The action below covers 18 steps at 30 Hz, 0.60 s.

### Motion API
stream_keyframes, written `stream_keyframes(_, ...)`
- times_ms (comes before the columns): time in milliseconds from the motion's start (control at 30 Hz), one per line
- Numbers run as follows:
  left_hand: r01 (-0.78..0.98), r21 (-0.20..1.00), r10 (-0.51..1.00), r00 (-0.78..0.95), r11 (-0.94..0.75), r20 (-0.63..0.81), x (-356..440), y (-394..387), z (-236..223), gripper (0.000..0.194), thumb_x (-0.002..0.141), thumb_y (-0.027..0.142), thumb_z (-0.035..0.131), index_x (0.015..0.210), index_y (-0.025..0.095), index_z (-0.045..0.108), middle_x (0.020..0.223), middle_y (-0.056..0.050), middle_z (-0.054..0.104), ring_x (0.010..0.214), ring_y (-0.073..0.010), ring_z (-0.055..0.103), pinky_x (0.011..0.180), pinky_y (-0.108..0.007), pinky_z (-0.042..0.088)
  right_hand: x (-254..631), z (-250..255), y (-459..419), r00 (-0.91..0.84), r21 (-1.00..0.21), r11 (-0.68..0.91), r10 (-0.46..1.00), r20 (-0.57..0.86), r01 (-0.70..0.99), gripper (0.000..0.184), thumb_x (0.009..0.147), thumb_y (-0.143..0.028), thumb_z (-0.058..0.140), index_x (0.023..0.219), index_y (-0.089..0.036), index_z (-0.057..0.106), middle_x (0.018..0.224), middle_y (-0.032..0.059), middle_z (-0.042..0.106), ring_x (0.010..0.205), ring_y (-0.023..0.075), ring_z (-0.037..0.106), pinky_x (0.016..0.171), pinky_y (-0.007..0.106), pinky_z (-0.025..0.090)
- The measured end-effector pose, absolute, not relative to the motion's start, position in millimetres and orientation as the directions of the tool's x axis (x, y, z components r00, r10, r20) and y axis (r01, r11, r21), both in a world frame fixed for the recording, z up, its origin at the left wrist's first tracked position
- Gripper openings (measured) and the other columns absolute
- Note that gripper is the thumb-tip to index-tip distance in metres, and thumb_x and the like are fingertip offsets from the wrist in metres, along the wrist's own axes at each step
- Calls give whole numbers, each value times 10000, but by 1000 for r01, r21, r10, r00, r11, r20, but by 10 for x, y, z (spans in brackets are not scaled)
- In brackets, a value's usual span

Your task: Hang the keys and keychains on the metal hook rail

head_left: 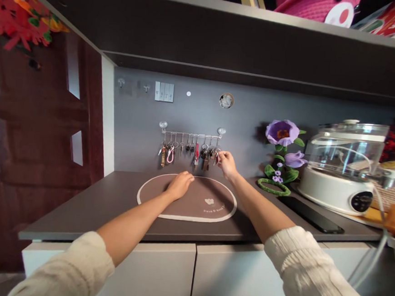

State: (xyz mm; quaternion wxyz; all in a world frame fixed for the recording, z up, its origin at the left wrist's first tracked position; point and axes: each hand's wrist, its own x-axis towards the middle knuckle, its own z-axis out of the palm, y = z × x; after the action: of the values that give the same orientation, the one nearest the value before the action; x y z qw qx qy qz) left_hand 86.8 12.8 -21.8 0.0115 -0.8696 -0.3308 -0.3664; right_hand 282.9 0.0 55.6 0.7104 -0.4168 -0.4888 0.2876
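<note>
A clear hook rack [192, 135] with a suction cup at each end is fixed to the grey back wall. Several key rings hang in a row from it, among them a pink loop strap [170, 155] and a red key holder [197, 153]. At the rack's right end my right hand [228, 164] pinches a small bunch of keys [216, 157] at the last hook. My left hand [180, 185] is closed over the brown oval mat [193, 204], its fingers curled in; whatever they may hold is hidden.
Purple fabric flowers [282, 133] and a black phone [310, 215] are on the counter [100, 208] to the right. Beyond them stands a white appliance with a clear top [338, 188]. A dark shelf [206, 34] overhangs the counter. At left is a dark red door [30, 144].
</note>
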Motion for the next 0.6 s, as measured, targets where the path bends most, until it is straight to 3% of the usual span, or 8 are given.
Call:
stream_keyframes(367,566,286,601,511,-773,614,875,88,-197,283,864,201,349,784,169,618,803,-50,571,770,-155,521,744,-273,396,2975,954,233,450,-917,386,839,306,-96,117,764,-89,455,676,-168,459,533,-16,522,498,90,578,533,241,523)
stream_keyframes(600,553,305,603,506,-775,616,870,130,-218,275,863,207,358,779,168,616,798,-50,570,767,-159,522,739,-278,397,3023,939,396,442,-932,359,843,307,-39,110,741,-130,540,653,-165,484,523,12,545,486,101,565,515,264,532)
